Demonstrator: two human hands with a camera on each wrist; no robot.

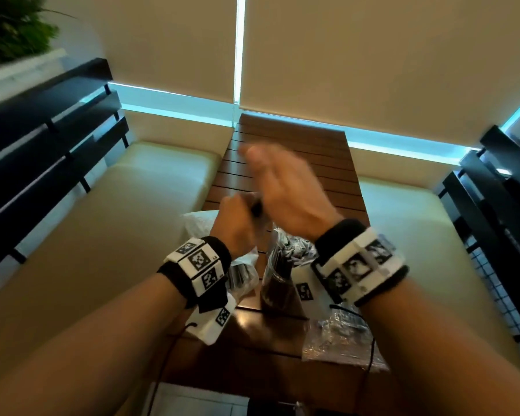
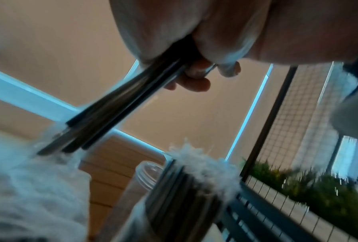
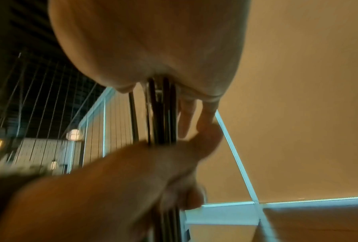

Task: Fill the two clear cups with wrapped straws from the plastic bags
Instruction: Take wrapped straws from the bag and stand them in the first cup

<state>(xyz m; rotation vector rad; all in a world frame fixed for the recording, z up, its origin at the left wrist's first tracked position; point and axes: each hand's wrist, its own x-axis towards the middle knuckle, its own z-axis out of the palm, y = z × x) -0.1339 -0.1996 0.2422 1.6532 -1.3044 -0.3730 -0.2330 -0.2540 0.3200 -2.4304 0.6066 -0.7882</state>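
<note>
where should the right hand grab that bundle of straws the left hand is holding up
Grip the bundle of straws on the bare stretch just above the left hand, closing round it from the right side. The straws stand roughly upright and parallel, so a wrap across their length should keep them together; the right hand is already there with straight fingers.

A narrow slatted wooden worktop (image 1: 288, 151) runs between two cushioned bench seats (image 1: 108, 223), one on either side. On its near part a clear plastic cup of dark wrapped straws (image 1: 278, 274) stands between two crinkled clear plastic bags (image 1: 339, 337), one left, one right.
</note>
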